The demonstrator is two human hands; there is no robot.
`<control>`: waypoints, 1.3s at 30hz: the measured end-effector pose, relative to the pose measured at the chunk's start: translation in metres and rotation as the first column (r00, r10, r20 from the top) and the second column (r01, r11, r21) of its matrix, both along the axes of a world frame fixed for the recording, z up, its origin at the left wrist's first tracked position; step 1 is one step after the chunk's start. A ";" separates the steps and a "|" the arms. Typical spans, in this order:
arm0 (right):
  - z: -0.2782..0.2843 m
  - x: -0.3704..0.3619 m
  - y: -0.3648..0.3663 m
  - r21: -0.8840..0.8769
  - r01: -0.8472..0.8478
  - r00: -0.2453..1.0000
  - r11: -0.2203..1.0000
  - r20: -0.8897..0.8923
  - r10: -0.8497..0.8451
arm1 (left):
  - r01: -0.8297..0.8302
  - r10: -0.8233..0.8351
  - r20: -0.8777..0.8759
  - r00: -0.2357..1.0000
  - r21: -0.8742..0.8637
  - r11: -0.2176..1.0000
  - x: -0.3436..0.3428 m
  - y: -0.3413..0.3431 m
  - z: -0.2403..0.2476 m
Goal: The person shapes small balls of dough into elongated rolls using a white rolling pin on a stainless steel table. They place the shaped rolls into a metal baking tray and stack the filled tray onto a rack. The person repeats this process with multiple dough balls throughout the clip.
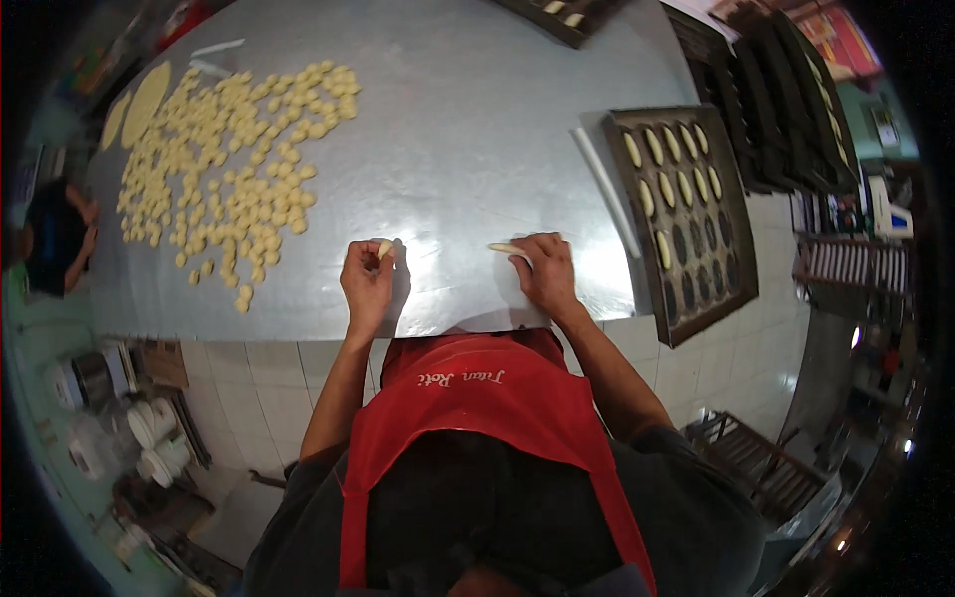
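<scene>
My left hand (368,284) pinches a small pale dough ball (385,247) just above the metal table (428,129). To its right, my right hand (545,271) has its fingers closed at one end of a thin dough roll (504,247), whose tapered tip points left. Many more dough balls (239,159) are spread over the left part of the table. At the right edge lies a dark baking tray (652,289) with oval hollows; shaped dough rolls (668,189) fill its far hollows and one nearer hollow on the left.
A long white rod (607,191) lies beside the tray. Flattened dough sheets (147,103) rest at the far left. Another tray (567,30) sits at the far edge, and several dark trays (771,104) stand stacked at the right. Someone in dark clothes (55,239) is at the left edge.
</scene>
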State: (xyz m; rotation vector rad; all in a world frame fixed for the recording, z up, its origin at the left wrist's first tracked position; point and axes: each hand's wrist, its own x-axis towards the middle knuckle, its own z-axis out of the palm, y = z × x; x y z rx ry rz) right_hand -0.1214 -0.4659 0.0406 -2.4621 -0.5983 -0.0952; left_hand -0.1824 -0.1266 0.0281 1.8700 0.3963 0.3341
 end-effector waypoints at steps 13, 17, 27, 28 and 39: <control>0.035 0.038 -0.284 0.092 0.789 0.597 0.608 0.119 -0.793 | 0.216 -0.252 -0.139 0.958 -0.234 0.948 0.072 -0.102 0.003; 0.034 0.044 -0.256 -0.068 0.643 0.754 0.763 0.229 -0.615 | 0.226 -0.241 -0.131 0.962 -0.121 0.967 0.077 -0.118 -0.038; -0.016 0.077 -0.084 -0.105 0.292 0.956 0.951 0.055 -0.287 | 0.438 -0.471 -0.166 0.866 0.706 0.556 0.056 -0.177 0.026; -0.018 0.063 -0.082 -0.109 0.187 0.982 0.976 0.028 -0.185 | 0.441 -0.456 -0.194 0.869 0.721 0.534 0.051 -0.175 0.035; 0.000 0.064 -0.029 0.136 -0.065 0.995 0.989 0.083 0.054 | 0.415 -0.358 -0.277 0.892 0.816 0.402 0.107 -0.148 0.005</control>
